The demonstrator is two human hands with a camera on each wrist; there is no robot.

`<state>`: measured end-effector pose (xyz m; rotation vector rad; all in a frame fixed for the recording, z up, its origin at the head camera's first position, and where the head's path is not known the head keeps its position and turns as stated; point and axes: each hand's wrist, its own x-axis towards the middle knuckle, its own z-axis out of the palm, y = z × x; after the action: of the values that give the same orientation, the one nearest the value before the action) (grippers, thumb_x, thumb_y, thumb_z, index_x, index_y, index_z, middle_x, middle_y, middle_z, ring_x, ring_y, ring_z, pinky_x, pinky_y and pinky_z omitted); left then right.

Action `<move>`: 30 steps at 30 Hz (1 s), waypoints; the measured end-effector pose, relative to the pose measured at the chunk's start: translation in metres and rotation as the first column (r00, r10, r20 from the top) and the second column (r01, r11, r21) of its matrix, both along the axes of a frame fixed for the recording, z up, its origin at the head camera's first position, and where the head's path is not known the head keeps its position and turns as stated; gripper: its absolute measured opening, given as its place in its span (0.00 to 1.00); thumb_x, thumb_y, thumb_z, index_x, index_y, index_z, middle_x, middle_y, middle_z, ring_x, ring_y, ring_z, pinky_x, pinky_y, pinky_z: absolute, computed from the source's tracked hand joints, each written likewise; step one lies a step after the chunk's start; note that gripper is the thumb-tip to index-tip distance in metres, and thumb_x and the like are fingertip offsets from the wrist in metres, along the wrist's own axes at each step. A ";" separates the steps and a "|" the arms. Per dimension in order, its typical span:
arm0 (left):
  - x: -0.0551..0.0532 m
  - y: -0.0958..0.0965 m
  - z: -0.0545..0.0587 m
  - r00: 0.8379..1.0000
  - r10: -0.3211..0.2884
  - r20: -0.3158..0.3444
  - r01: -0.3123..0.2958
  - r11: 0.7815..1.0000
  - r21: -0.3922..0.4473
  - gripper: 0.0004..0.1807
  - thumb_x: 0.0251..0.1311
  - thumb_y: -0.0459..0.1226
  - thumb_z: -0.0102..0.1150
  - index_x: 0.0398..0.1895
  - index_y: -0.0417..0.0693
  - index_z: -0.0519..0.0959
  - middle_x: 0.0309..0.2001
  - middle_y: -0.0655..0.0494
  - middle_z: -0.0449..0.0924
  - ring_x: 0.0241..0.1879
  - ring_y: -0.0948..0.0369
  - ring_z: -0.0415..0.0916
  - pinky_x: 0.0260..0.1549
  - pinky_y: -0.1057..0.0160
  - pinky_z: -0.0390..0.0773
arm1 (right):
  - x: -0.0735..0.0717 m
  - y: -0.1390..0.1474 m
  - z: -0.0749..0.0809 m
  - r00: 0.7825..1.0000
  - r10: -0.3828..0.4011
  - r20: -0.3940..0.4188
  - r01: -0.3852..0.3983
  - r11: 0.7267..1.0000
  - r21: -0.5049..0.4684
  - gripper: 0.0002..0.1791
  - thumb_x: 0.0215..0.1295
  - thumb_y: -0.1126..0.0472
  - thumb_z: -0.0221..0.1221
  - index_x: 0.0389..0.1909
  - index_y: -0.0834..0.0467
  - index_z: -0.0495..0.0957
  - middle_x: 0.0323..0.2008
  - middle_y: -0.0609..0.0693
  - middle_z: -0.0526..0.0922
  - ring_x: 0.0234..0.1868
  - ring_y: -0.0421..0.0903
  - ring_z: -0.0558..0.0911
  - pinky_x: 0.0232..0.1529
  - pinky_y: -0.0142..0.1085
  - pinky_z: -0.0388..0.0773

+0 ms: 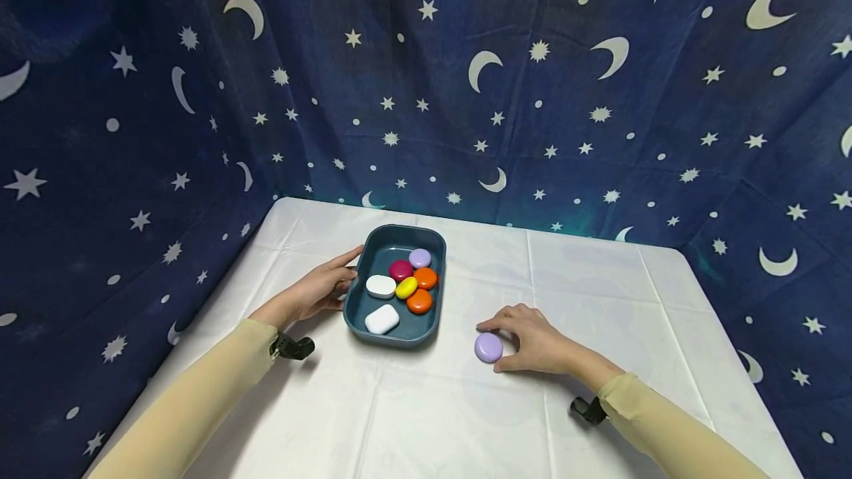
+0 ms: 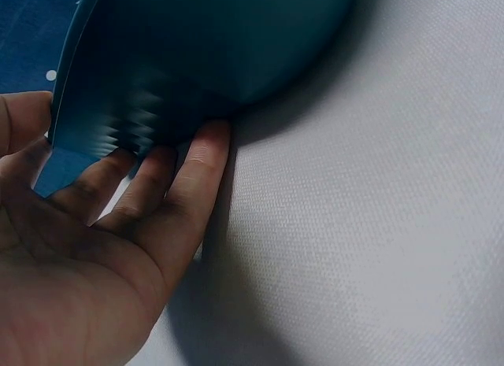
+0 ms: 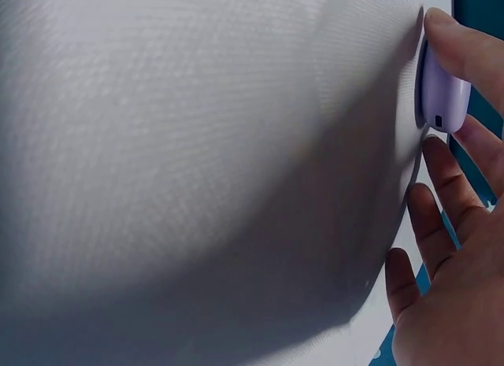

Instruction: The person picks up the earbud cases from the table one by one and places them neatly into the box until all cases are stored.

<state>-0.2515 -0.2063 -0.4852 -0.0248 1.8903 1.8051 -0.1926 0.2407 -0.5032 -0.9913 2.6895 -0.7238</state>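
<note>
A dark teal rectangular tray [image 1: 394,341] with rounded corners stands on the white-covered table. My left hand [image 1: 321,288] rests its fingertips against the tray's left outer wall, also seen in the left wrist view. Right of the tray, a glossy lilac disc [image 1: 489,347] lies on the cloth. My right hand [image 1: 532,338] has thumb and index finger on opposite edges of this disc, pinching it. A small dark slot shows on the disc's side [image 3: 445,94] in the right wrist view; the other fingers are spread and relaxed.
In the tray lie two white rounded tablets, one of them the nearer tablet [image 1: 382,319], two orange discs [image 1: 420,301], a yellow oval [image 1: 407,287], a crimson disc [image 1: 401,270] and another lilac disc [image 1: 420,258]. A dark blue moon-and-star curtain [image 1: 452,131] borders the table [image 1: 599,287].
</note>
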 end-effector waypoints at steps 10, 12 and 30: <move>0.001 0.000 0.000 1.000 0.003 -0.001 -0.003 1.000 -0.002 0.35 0.76 0.38 0.46 0.82 0.73 0.53 0.41 0.52 0.84 0.46 0.59 0.79 0.39 0.54 0.80 | 0.000 -0.003 0.000 1.000 0.009 0.010 -0.009 1.000 -0.017 0.32 0.51 0.46 0.78 0.59 0.37 0.82 0.46 0.29 0.78 0.52 0.40 0.70 0.52 0.46 0.63; 0.001 0.000 0.000 1.000 0.002 0.000 -0.002 1.000 -0.001 0.35 0.76 0.38 0.46 0.82 0.73 0.53 0.46 0.51 0.85 0.48 0.59 0.79 0.40 0.54 0.80 | -0.001 -0.003 0.001 1.000 0.003 0.016 -0.003 1.000 -0.020 0.31 0.51 0.46 0.78 0.59 0.36 0.82 0.47 0.29 0.78 0.51 0.40 0.70 0.51 0.46 0.63; 0.001 -0.001 0.000 1.000 -0.009 -0.007 0.009 1.000 0.011 0.35 0.77 0.38 0.45 0.82 0.72 0.52 0.60 0.44 0.80 0.56 0.56 0.78 0.41 0.53 0.81 | -0.061 -0.062 0.060 0.991 -0.133 0.000 0.132 0.978 -0.159 0.32 0.54 0.53 0.77 0.62 0.41 0.81 0.53 0.40 0.77 0.58 0.45 0.67 0.58 0.49 0.66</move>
<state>-0.2510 -0.2074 -0.4849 -0.0062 1.8824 1.8116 -0.2539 0.1787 -0.4430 -0.8569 2.7634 -0.9751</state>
